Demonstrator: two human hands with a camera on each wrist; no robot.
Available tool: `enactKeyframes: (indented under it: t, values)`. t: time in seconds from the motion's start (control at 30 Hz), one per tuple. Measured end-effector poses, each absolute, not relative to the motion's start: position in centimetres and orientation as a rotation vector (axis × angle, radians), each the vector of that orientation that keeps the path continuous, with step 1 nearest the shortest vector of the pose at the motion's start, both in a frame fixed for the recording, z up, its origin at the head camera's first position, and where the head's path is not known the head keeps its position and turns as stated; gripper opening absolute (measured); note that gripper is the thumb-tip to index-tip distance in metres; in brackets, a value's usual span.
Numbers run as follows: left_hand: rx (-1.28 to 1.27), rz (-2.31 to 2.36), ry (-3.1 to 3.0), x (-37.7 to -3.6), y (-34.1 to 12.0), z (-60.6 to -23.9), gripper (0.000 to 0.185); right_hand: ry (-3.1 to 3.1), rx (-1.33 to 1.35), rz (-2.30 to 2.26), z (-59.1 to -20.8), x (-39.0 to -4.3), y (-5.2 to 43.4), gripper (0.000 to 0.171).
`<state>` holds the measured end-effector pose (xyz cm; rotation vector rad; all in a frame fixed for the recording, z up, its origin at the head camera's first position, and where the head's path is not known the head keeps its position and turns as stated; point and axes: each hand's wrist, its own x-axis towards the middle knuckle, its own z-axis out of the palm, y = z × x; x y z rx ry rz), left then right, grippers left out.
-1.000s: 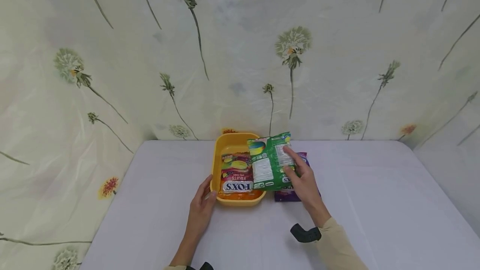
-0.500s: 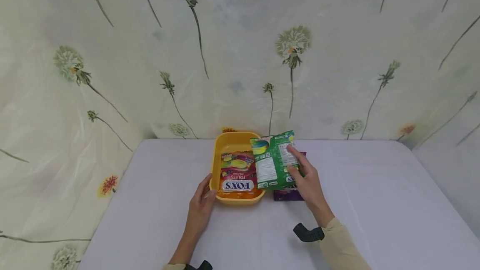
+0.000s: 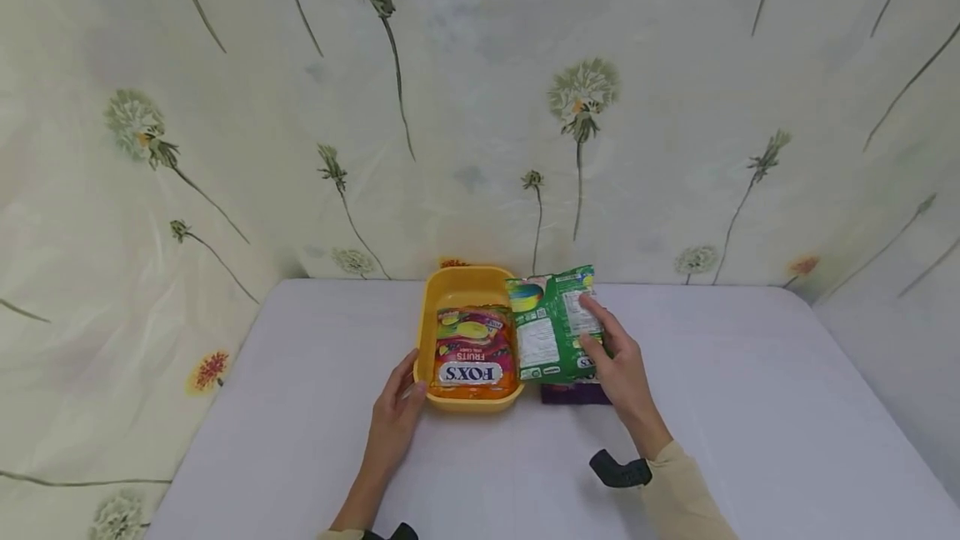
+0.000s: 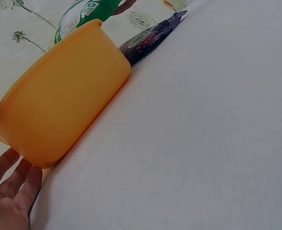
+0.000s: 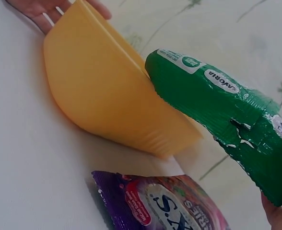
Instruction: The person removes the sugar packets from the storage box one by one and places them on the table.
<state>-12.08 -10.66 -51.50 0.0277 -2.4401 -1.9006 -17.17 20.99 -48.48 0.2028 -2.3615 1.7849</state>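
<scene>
My right hand holds a green candy bag by its right side, raised beside the tub's right rim. The bag's printed back faces up in the head view, and its crimped edge shows in the right wrist view. My left hand grips the near left side of a yellow plastic tub, one digit over the rim and the other fingers outside. Inside the tub lies a red Fox's fruits candy bag, with orange wrapping at its lower end. A purple Fox's berries bag lies partly hidden beneath the green one.
A white cloth-covered table carries everything. Behind it hangs a dandelion-print curtain, close to the tub's far end. Dark straps sit at both wrists, over light sleeves.
My right hand has drawn the green bag slightly right, away from over the tub, so more of the red bag shows. The left hand stays on the tub. The head view has shifted a little.
</scene>
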Motion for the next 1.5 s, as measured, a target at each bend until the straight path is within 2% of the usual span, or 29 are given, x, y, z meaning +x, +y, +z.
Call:
enactKeyframes:
  t: [0.87,1.17,1.5]
  values:
    - [0.069,-1.93,-2.438,-12.2,-10.6,-51.6,0.05,-2.411,0.077,1.673,-49.5,-16.8,24.2,0.048]
    - [0.101,-1.911,-2.412,-13.5,-10.7,-54.6,0.047,-2.39,0.071,1.676,-49.7,-16.8,24.9,0.049]
    - [0.079,-1.918,-2.398,-13.6,-10.8,-54.8,0.046,-2.396,0.047,1.644,-49.9,-16.3,26.3,0.05]
